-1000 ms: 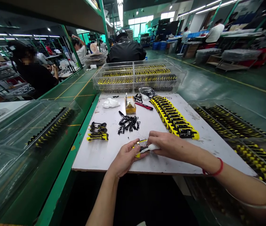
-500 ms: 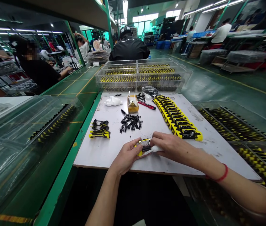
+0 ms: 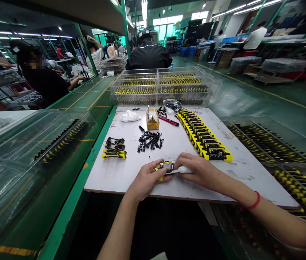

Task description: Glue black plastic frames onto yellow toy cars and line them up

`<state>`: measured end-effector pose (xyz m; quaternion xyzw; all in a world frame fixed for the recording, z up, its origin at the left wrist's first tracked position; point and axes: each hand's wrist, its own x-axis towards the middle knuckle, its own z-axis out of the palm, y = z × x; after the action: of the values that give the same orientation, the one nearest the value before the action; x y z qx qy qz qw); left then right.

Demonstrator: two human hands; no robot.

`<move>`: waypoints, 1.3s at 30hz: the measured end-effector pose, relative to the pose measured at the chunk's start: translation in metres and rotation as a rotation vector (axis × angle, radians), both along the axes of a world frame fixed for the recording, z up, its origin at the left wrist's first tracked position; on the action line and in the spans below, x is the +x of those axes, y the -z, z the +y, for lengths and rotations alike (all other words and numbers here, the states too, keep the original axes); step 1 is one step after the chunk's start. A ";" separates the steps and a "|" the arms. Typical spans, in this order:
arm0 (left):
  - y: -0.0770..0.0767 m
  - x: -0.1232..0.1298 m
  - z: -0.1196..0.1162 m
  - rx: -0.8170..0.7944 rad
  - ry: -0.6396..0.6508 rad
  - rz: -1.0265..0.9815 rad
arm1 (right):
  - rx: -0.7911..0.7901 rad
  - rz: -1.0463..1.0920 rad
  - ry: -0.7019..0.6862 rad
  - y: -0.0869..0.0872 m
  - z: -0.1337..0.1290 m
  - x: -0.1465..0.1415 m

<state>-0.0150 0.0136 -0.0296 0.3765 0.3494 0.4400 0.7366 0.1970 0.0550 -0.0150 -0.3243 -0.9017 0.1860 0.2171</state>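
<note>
Near the front edge of the white board, my left hand (image 3: 149, 179) is closed on a yellow-and-black plastic part (image 3: 167, 166), thumb on top. The part has a pale, shiny panel in its upper face. From the right, my right hand (image 3: 193, 169) pinches a white piece that looks like cloth (image 3: 184, 169) against the part's near right side. Its fingertips are partly hidden behind the part. Beyond the hands lies a pile of small black plastic pieces (image 3: 150, 140). A long row of yellow-and-black parts (image 3: 203, 133) stands to the right.
Several similar parts (image 3: 114, 148) lie at the left of the board (image 3: 106, 177). Farther back are a crumpled white cloth (image 3: 130, 116), a small yellowish box (image 3: 152, 124) and a red-and-black cutter (image 3: 168, 120). Clear trays (image 3: 158, 90) of parts stand behind and at both sides; a person in black sits beyond.
My right hand has shifted slightly right and turned, so more of the white piece shows. My left hand keeps its hold on the part, almost still.
</note>
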 end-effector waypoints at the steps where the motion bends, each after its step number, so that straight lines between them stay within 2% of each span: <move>1: 0.001 0.000 0.000 0.010 0.004 0.004 | 0.004 0.000 0.013 0.001 -0.002 0.000; 8: 0.003 -0.001 0.002 0.033 0.022 -0.001 | 0.048 -0.083 0.018 -0.003 -0.002 -0.002; 14: -0.003 -0.001 0.001 0.009 0.049 0.034 | 0.045 -0.154 -0.009 -0.010 0.004 -0.001; 22: 0.003 -0.002 0.003 0.018 0.034 -0.008 | 0.249 -0.204 -0.001 -0.006 -0.008 -0.002; 29: -0.001 -0.001 0.004 0.018 0.017 0.001 | 0.275 -0.174 0.023 -0.003 -0.010 -0.005; 31: 0.000 0.001 0.003 0.005 -0.006 0.019 | 0.238 -0.138 0.028 0.000 -0.009 -0.005; 34: 0.003 0.002 0.002 -0.003 -0.050 0.057 | 0.069 0.033 0.064 0.004 -0.007 -0.002; 36: 0.004 0.003 0.002 0.005 -0.066 0.087 | -0.059 0.175 0.148 0.006 -0.006 0.003; 39: 0.006 0.002 0.000 0.035 -0.057 0.102 | -0.292 0.280 0.358 0.004 -0.006 0.008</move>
<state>-0.0131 0.0135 -0.0356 0.4011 0.3894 0.4468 0.6984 0.2052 0.0487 -0.0193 -0.4776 -0.7547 0.3159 0.3201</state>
